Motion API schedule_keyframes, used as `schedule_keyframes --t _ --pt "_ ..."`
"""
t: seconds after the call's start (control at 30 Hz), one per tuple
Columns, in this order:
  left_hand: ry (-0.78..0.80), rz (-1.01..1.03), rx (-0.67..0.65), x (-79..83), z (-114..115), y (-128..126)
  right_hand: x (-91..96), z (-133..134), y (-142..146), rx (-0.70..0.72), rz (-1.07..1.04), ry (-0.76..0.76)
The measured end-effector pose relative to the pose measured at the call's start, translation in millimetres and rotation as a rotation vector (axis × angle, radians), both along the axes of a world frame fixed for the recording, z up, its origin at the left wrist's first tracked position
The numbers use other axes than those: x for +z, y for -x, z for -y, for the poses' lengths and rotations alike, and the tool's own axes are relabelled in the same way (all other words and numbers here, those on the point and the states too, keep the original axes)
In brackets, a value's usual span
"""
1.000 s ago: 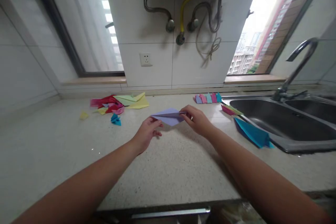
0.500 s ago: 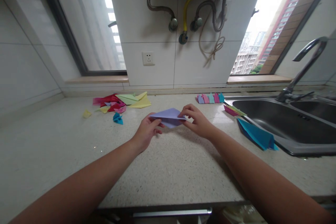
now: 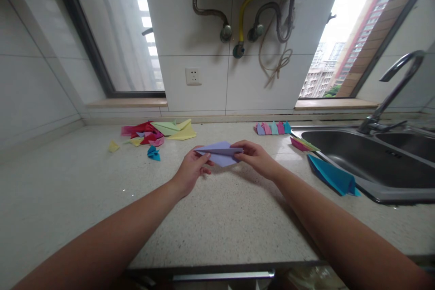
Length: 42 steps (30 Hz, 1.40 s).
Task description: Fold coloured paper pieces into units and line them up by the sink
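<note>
Between my hands, just above the counter, is a folded sheet of lavender paper (image 3: 220, 150) with a raised crease along its middle and a pointed left end. My left hand (image 3: 193, 170) pinches the pointed end, thumb on top and fingers partly beneath. At the opposite end, my right hand (image 3: 254, 157) grips the paper between thumb and fingers. The parts of the fingers under the sheet are hidden.
Folded papers (image 3: 146, 132) in red, pink, green and yellow lie at the back left, near a small blue folded piece (image 3: 153, 153). Small colored folded papers (image 3: 273, 128) line up at the back right. A blue paper plane (image 3: 335, 176) rests by the sink (image 3: 370, 195).
My right hand's fingers have closed lower over the paper's right end, and the sheet's upright fold now faces me more. The left hand keeps its pinch.
</note>
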<state>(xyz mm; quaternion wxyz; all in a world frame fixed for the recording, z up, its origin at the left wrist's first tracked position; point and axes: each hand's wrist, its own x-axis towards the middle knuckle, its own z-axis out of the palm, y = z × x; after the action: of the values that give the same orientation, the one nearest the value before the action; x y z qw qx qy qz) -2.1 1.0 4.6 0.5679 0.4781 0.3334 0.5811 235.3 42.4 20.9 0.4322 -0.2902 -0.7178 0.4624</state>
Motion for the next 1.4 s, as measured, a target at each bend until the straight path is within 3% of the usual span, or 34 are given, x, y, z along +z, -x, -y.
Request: schedule_keyframes --t 0.53,0.7,1.0,1.17,1.4 --pt "-0.065 -0.188 -0.039 -6.2 -1.0 2.2 -2.0 -0.9 -5.7 -0.11 -0.057 -0.033" --pt "-0.061 -0.203 -0.026 -5.5 0.6 2.4 -0.9 0.0 -8.9 -0.106 -0.083 0.04" --pt "-0.054 -0.226 -0.113 -2.1 9.6 4.0 12.5 36.4 -33.4 -0.178 -0.024 0.037" --pt "-0.043 -0.293 -0.133 -0.7 13.9 4.5 16.2 71.0 -82.3 -0.381 -0.081 0.012" --pt "-0.048 -0.363 -0.167 -2.0 15.5 3.1 10.0 107.9 -194.8 -1.06 -0.229 -0.012"
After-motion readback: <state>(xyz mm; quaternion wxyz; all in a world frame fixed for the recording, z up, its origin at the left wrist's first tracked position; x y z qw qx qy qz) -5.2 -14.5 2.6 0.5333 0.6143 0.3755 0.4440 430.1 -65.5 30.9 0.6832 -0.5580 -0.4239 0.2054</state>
